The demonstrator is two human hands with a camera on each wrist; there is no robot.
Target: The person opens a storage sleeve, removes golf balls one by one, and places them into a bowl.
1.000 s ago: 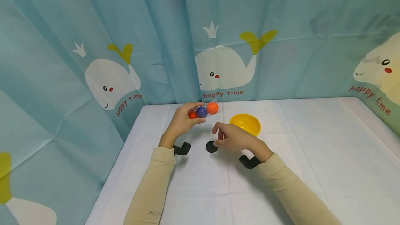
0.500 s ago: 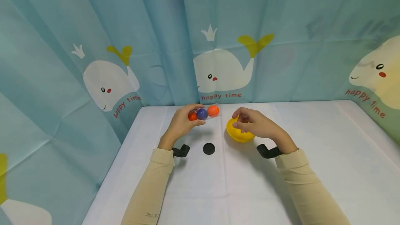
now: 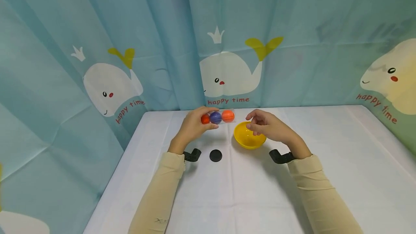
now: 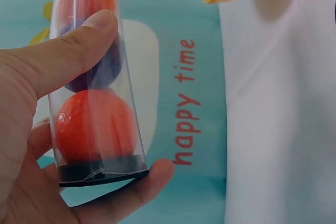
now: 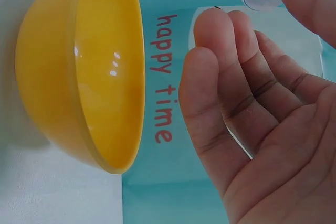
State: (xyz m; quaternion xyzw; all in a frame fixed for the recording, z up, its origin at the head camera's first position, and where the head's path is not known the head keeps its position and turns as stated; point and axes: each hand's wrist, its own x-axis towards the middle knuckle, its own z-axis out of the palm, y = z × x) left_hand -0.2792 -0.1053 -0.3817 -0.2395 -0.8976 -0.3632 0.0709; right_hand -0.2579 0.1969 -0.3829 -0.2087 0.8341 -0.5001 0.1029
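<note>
Near the far edge of the bench [image 3: 224,194], the left hand [image 3: 191,125] grips a clear tube [image 3: 222,117] between thumb and fingers, three balls [image 3: 216,118] (blue in the middle, reddish orange either side) lined up inside. The right hand [image 3: 269,127] is loosely curled, thumb apart, holding nothing, above the yellow bowl [image 3: 243,141]. A black disc [image 3: 216,155] lies nearer the front edge than the bowl.
</note>
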